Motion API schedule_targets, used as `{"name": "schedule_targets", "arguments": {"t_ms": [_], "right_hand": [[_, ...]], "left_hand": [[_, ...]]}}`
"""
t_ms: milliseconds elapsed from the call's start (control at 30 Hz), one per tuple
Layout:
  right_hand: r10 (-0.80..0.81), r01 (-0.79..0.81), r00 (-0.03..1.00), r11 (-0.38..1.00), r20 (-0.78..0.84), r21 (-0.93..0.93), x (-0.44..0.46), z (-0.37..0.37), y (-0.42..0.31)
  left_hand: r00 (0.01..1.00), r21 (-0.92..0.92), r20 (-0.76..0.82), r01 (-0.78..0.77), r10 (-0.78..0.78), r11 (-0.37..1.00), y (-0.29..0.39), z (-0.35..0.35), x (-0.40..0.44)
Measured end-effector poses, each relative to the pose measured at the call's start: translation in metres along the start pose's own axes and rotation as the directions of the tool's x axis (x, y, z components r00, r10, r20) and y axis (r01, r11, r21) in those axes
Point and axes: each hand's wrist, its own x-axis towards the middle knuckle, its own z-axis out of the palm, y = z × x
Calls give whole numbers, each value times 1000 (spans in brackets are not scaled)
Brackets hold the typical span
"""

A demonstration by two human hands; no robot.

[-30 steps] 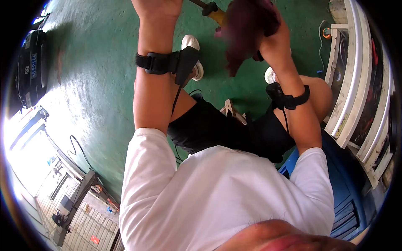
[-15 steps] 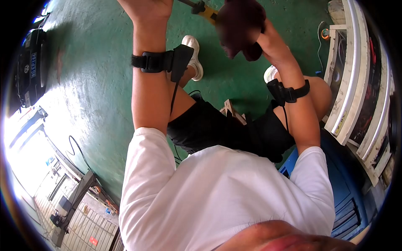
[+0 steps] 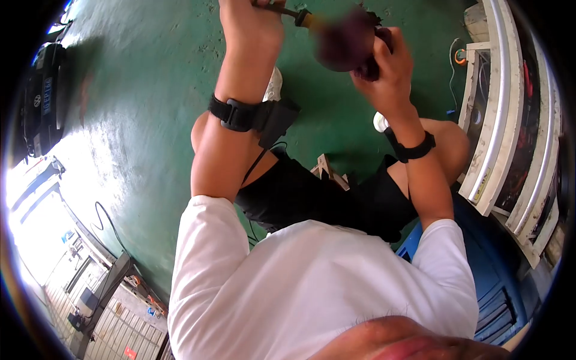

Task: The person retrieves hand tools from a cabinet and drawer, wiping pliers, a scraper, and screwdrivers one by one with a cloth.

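Note:
My left hand [image 3: 252, 24] is at the top edge, partly cut off, with its fingers closed round the end of a dark rod [image 3: 283, 9]. The rod runs right into a black collar and a short yellow section [image 3: 311, 21], which meets a dark maroon rounded object [image 3: 345, 45]. That object is blurred, so I cannot make out its kind. My right hand [image 3: 390, 72] grips the maroon object from its right side, thumb and fingers wrapped round it. Both are held in the air above the green floor [image 3: 336, 111].
White curved panels [image 3: 495, 108] stand in a row at right, by a blue panel with slots [image 3: 492, 270]. A small wooden piece [image 3: 327, 168] shows between my legs. At far left is a dark car bumper with a plate [image 3: 45, 99]. A thin cable [image 3: 453, 78] lies on the floor.
My left hand has moved right and down, coming closer to the right hand. The maroon object has shifted slightly right and turned, and my right hand's fingers now show more.

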Motion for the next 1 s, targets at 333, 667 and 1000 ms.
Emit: {"name": "schedule_targets", "arguments": {"t_ms": [333,667,1000], "right_hand": [[75,-232,956,783,283,576,-1,10,-10],[189,-306,947,771,258,559,12,4,-19],[80,-211,907,936,414,280,-1,-14,9]], "left_hand": [[946,90,324,-32,1,995,-2,0,-9],[929,118,368,-75,27,990,-3,4,-16],[794,95,553,-362,253,927,84,-22,38]]}}
